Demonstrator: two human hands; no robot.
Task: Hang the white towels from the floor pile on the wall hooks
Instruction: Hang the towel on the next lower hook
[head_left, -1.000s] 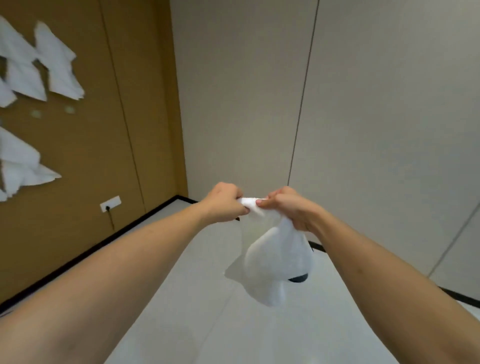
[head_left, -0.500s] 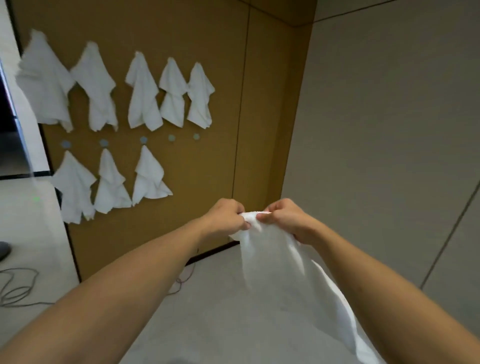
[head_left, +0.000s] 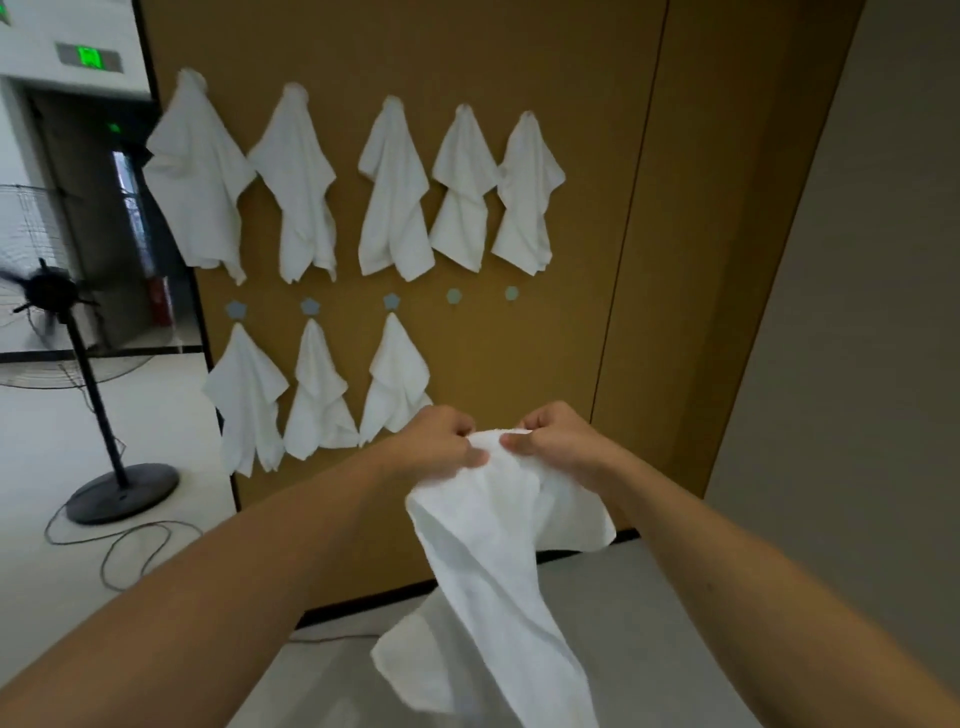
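Note:
A white towel (head_left: 488, 551) hangs in front of me, gripped at its top edge by my left hand (head_left: 441, 441) and my right hand (head_left: 556, 441), held close together. Its lower part droops toward the floor. On the brown wall panel (head_left: 587, 208) several white towels (head_left: 395, 192) hang in an upper row, and three more (head_left: 317, 395) hang in a lower row. Two bare blue-grey hooks (head_left: 454, 296) (head_left: 511, 293) sit at the right end of the lower row, above and beyond my hands. The floor pile is out of sight.
A black pedestal fan (head_left: 67, 332) stands at the left, its base (head_left: 122, 491) and a looping cable (head_left: 135, 551) on the pale floor. A beige wall (head_left: 857, 312) closes the right side. A dark doorway with a green sign (head_left: 91, 56) lies far left.
My view has swung left and nearer to the brown panel, so the hung towels now face me. Both hands keep their hold on the towel's top edge; the towel swings beneath.

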